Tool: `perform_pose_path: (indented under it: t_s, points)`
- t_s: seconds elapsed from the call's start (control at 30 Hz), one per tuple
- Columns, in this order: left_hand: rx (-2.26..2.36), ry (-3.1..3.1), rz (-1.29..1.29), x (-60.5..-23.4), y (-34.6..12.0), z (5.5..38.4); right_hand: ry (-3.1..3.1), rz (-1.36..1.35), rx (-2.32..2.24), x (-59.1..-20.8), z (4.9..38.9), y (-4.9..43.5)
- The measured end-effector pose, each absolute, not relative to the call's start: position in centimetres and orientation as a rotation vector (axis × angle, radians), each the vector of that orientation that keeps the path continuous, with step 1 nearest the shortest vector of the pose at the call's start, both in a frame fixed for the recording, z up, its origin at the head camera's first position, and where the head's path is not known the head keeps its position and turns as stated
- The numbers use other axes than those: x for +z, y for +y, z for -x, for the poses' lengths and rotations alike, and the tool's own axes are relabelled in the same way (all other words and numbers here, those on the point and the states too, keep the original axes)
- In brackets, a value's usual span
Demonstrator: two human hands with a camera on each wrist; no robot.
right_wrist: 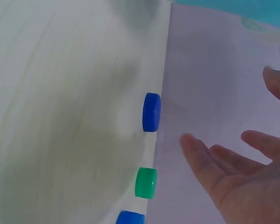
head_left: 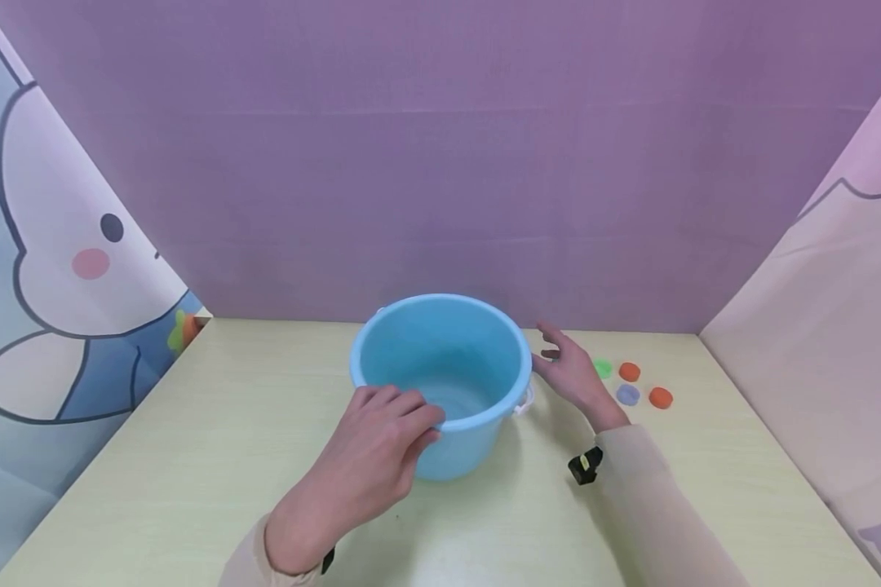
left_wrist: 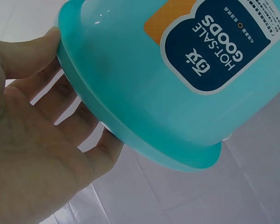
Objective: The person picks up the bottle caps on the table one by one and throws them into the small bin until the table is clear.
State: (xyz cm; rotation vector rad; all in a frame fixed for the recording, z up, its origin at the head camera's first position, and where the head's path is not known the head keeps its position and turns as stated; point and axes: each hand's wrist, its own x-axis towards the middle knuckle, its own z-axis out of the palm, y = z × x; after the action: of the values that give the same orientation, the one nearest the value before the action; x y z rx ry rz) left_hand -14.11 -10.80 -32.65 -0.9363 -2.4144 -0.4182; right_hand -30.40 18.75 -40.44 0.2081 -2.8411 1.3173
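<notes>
A light blue plastic bucket stands mouth up near the middle of the table; its inside shows only bare blue wall and floor. My left hand grips its near rim, fingers over the edge. In the left wrist view, the thumb and fingers of that hand lie along the turquoise rim, by a dark blue label. My right hand is beside the bucket's right side, fingers spread and holding nothing. In the right wrist view, a blue cap and a green cap lie near this hand.
To the right of the right hand, an orange-red cap, a pale blue cap and another orange-red cap lie on the pale table. A purple cloth rises behind the table, with printed cloths at both sides.
</notes>
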Motion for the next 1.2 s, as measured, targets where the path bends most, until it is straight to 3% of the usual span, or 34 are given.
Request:
perform_pose_path:
  t_s: [1.2]
  points:
    - [-0.414, -2.435, 0.942, -32.6, -10.9, 14.2, -2.932, -0.091, 1.395, -42.4, 31.2, 18.4]
